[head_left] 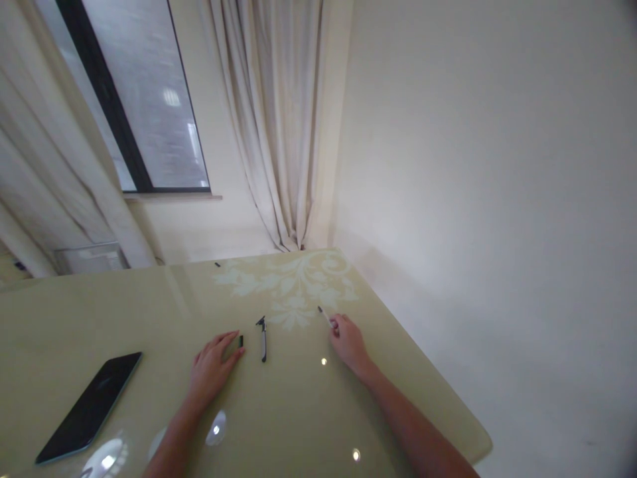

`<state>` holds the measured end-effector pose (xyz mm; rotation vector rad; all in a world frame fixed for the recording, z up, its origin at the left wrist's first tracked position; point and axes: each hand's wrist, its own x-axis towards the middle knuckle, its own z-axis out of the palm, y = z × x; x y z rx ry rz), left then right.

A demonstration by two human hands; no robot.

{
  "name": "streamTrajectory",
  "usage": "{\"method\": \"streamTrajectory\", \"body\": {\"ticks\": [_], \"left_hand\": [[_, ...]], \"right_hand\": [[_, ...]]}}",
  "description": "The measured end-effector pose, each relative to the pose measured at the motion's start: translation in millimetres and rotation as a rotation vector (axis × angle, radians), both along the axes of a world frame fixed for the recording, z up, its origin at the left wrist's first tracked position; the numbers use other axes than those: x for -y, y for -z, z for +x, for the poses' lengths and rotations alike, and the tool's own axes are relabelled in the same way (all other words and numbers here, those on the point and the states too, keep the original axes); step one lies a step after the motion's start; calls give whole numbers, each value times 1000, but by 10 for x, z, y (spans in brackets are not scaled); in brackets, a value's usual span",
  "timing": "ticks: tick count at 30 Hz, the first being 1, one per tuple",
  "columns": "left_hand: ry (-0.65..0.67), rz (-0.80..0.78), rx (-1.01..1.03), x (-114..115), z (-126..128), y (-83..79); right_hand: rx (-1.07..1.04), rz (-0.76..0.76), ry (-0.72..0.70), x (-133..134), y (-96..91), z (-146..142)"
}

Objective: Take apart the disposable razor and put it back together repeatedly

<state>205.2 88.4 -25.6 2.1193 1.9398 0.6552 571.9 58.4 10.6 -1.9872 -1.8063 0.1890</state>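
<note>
My left hand [215, 366] rests at the table's middle. Its thumb and forefinger lie at the two ends of a small black rectangular piece [241, 341], apparently pinching it. Just right of that piece lies a razor [263, 342] with a grey and black handle, its head pointing away from me. My right hand [347, 340], farther right, has its fingers closed around a slim white stick [326, 318] with a dark tip, which points up and to the left. The stick's lower end is hidden in the fingers.
A dark tablet [92, 405] lies at the left of the glossy table [298, 411]. Near the far edge sits a small dark piece [217, 264]. A wall [472, 232] borders the right side; curtains [279, 119] and a window [149, 93] are behind.
</note>
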Motion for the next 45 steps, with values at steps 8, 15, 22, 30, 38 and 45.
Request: {"method": "streamTrajectory", "body": {"ticks": [8,15,22,30,38,45], "left_hand": [[11,20,24,21,-25,53],[34,55,41,6,-30,61],[36,200,-7,153,86,-75],[19,50,-205,451,821,-237],[3,64,-128,549,941,-363],[269,152,210,940,1533,-350]], "right_hand": [[-60,24,-230,13,74,-1247],[-140,4,-126,-70,113,-1413],[-329,85,-156,-21,100,-1079],[-563,151,-194,128,157,-443],[-943,23,-288,158,122,-585],[-1476,-108,-284,225,86,-713]]}}
